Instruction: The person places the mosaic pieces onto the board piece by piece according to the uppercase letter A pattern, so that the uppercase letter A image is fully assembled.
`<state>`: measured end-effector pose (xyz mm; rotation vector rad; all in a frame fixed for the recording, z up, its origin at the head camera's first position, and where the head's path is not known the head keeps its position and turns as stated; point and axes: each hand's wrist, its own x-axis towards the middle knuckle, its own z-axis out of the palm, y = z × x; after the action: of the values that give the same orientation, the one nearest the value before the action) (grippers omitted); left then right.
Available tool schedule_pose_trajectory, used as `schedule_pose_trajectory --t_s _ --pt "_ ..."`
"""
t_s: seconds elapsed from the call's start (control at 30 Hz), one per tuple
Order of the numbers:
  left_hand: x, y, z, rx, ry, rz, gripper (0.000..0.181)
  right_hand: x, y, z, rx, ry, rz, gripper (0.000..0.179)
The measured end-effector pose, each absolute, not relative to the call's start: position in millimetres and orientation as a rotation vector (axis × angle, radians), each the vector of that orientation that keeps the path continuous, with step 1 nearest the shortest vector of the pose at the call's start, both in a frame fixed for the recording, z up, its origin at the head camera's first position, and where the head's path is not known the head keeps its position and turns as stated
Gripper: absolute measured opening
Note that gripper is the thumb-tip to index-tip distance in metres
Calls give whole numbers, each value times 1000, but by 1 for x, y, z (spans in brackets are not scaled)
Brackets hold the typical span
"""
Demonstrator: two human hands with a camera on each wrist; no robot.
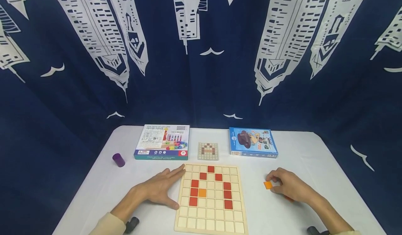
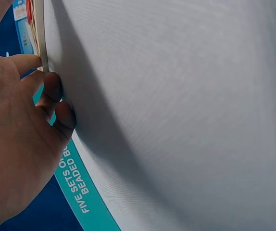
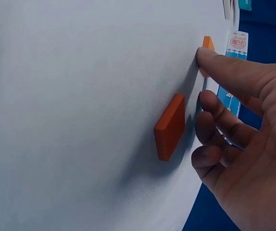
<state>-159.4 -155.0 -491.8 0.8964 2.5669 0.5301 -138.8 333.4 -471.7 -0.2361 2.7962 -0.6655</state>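
Observation:
A wooden grid board [image 1: 201, 214] lies on the table with red square tiles [image 1: 227, 195] set in an arch and one orange tile [image 1: 202, 193] inside it. My left hand [image 1: 158, 188] has its fingers and thumb spread along the board's left edge, touching it. To the right of the board, my right hand [image 1: 290, 184] pinches an orange square tile [image 1: 268, 185] between thumb and forefinger, close to the tabletop. Another orange tile [image 3: 170, 127] lies on the cloth under the right palm, mostly hidden in the head view.
Behind the board lies a small pattern card [image 1: 208, 151], between a beaded-column game box [image 1: 163, 142] and a blue box [image 1: 253, 142]. A purple cylinder [image 1: 118, 160] lies on the left of the white table [image 1: 150, 221]. A dark blue curtain [image 1: 194, 88] hangs behind.

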Motion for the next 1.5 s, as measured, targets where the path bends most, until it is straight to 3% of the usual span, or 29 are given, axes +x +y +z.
schedule_pose_trajectory --t_s 0.73,1.07,1.23,1.5 --pt "-159 -156 -492 920 2584 504 124 -138 329 -475 -162 2797 -684 25" --pt "-159 -156 -493 916 2577 524 124 -140 329 -473 -248 2803 -785 19" --pt "-160 -156 -493 912 2579 518 124 -142 327 -474 -298 2815 -856 25" --pt "-160 -158 -492 932 2580 502 123 -152 297 -479 -295 2806 -999 23"
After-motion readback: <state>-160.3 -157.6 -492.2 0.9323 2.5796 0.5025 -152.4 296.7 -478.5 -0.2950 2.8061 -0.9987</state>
